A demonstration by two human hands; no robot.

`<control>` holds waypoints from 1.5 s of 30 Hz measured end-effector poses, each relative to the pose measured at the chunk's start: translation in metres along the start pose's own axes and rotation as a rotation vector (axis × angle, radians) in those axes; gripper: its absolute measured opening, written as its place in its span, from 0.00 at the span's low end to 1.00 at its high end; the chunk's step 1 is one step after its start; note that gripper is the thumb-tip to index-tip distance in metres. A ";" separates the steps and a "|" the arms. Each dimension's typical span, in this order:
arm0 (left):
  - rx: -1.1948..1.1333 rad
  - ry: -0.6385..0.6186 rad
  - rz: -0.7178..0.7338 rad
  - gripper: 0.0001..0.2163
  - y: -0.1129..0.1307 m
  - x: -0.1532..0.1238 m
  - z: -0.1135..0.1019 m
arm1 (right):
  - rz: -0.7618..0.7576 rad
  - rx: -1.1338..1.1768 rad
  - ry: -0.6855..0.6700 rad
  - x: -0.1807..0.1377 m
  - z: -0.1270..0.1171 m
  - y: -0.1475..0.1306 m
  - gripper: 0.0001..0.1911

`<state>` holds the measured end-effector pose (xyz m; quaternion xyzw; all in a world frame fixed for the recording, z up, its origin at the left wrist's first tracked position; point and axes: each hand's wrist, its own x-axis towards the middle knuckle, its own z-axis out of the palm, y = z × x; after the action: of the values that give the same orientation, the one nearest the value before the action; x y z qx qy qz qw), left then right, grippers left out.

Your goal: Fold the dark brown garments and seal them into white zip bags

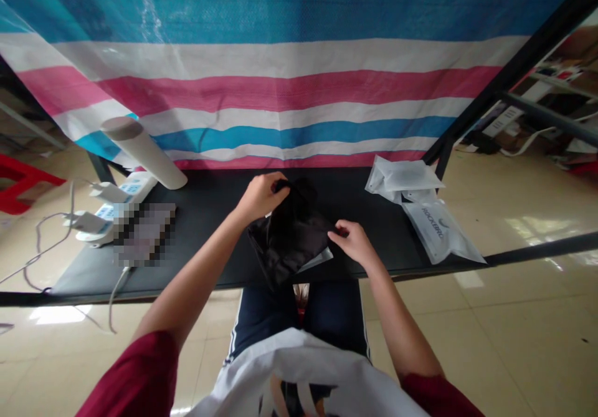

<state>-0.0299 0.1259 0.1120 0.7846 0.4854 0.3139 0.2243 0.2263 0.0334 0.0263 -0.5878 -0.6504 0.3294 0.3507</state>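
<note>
A black garment [289, 233] lies bunched on the black table [210, 211] in front of me, on top of a clear plastic bag [317, 259] whose edge sticks out beneath it. My left hand [261, 196] is closed, pinching the garment's far upper edge. My right hand [354, 241] is closed on the garment's right edge, near the table's front.
Clear plastic bags [402, 177] and a printed packet [441, 230] lie at the table's right end. A white cylinder [142, 152], a power strip [126, 196] with plugs and cables sit at the left. A striped tarp [299, 80] hangs behind. A white bag [299, 373] rests on my lap.
</note>
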 end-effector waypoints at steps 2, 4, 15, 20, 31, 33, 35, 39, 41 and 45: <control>-0.210 0.112 -0.003 0.08 0.006 0.015 -0.030 | -0.042 0.208 0.069 0.014 -0.018 -0.015 0.13; -0.295 0.211 0.008 0.08 0.013 0.024 -0.059 | -0.086 0.342 0.157 0.028 -0.040 -0.033 0.13; 0.037 0.694 0.285 0.25 0.043 0.000 -0.133 | -0.451 -0.024 0.491 0.060 -0.112 -0.089 0.23; -0.141 0.499 0.163 0.24 0.064 -0.033 -0.137 | -0.493 -0.041 0.528 0.048 -0.112 -0.098 0.23; 0.228 0.389 -0.215 0.18 0.011 0.003 -0.100 | -0.392 -0.208 0.218 0.161 -0.069 -0.081 0.24; 0.421 0.399 -0.140 0.20 0.000 0.000 -0.073 | -0.360 -0.358 0.173 0.171 -0.049 -0.068 0.22; 0.481 0.268 -0.090 0.18 -0.006 -0.015 -0.044 | -0.333 -0.485 0.138 0.162 -0.036 -0.059 0.20; 0.514 0.015 -0.033 0.17 -0.021 -0.061 0.017 | -0.118 -0.750 0.005 0.113 -0.025 -0.047 0.20; 0.500 -0.037 -0.027 0.18 -0.033 -0.083 0.043 | 0.011 -0.892 -0.074 0.087 -0.023 -0.038 0.26; 0.519 -0.057 -0.050 0.25 -0.059 -0.114 0.072 | 0.186 -1.044 -0.152 0.059 -0.023 -0.013 0.34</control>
<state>-0.0537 0.0448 -0.0088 0.8123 0.5622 0.1510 0.0369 0.2350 0.0912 0.0540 -0.7136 -0.6965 0.0334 -0.0670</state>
